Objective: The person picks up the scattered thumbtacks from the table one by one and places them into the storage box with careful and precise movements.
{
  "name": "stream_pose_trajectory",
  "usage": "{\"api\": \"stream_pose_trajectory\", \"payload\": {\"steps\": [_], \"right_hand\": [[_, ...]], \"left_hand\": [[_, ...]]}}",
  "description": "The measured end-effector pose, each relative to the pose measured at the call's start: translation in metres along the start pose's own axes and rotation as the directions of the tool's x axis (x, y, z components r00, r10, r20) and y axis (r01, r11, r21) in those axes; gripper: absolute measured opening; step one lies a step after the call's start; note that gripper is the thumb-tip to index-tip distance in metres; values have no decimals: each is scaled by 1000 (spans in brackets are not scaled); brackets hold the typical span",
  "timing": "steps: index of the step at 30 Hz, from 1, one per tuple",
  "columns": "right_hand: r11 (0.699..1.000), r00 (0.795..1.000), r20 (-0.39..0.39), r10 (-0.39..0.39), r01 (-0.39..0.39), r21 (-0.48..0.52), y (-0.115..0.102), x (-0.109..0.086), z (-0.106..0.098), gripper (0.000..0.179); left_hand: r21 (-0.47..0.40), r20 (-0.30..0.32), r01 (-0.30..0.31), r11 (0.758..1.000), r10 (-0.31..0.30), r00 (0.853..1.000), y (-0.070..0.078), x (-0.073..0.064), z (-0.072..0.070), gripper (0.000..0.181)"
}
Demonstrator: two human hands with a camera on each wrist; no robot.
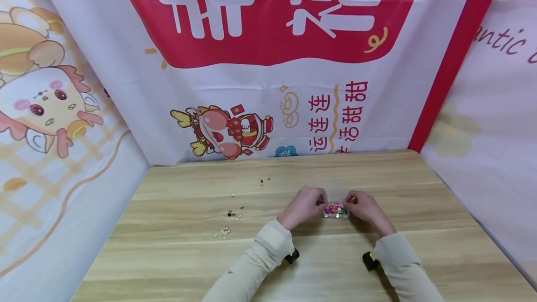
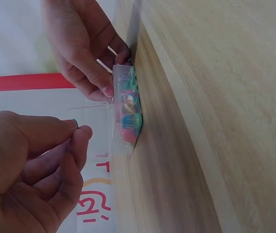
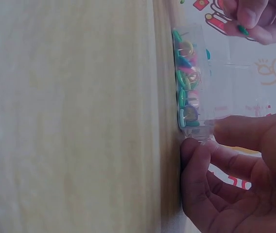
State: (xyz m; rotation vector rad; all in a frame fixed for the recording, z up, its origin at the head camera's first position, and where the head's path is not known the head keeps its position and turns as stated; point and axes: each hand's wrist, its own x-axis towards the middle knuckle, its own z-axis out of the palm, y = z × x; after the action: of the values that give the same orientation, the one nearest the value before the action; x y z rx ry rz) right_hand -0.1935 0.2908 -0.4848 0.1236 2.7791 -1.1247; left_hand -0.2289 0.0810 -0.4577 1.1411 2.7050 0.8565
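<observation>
A small clear plastic box (image 1: 336,215) of colourful thumbtacks (image 3: 190,94) stands on the wooden table, its transparent lid (image 1: 336,192) raised at the far side. My left hand (image 1: 304,205) pinches a green thumbtack (image 3: 243,30) between thumb and forefinger, held just off the box's left end. At the opposite end, my right hand (image 1: 366,206) grips the box's corner, thumb above and fingers at the side, as the right wrist view shows. Pink, green, blue and gold heads fill the box, and metal pins show through its wall.
Loose thumbtacks lie scattered to the left on the table (image 1: 176,250): a pale cluster (image 1: 225,231), some dark ones (image 1: 230,214) and a few farther back (image 1: 262,183). A printed cloth (image 1: 260,73) hangs behind the table, with more cloth at both sides.
</observation>
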Motion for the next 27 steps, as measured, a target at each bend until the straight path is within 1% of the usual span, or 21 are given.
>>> {"api": "stream_pose_trajectory", "payload": {"steps": [8, 15, 22, 27], "right_hand": [[1000, 1000, -5, 5, -5, -6, 2, 2, -1, 13], [1000, 1000, -12, -8, 8, -5, 0, -1, -1, 13], [1000, 1000, -15, -24, 24, -8, 0, -2, 0, 13], [1000, 999, -16, -31, 31, -6, 1, -1, -1, 12]], "left_hand": [[52, 3, -20, 998, 20, 1000, -1, 11, 6, 5], [85, -23, -15, 996, 17, 1000, -2, 15, 12, 7], [69, -40, 7, 998, -4, 999, -4, 14, 17, 5], [44, -54, -11, 999, 13, 998, -8, 9, 14, 8]]}}
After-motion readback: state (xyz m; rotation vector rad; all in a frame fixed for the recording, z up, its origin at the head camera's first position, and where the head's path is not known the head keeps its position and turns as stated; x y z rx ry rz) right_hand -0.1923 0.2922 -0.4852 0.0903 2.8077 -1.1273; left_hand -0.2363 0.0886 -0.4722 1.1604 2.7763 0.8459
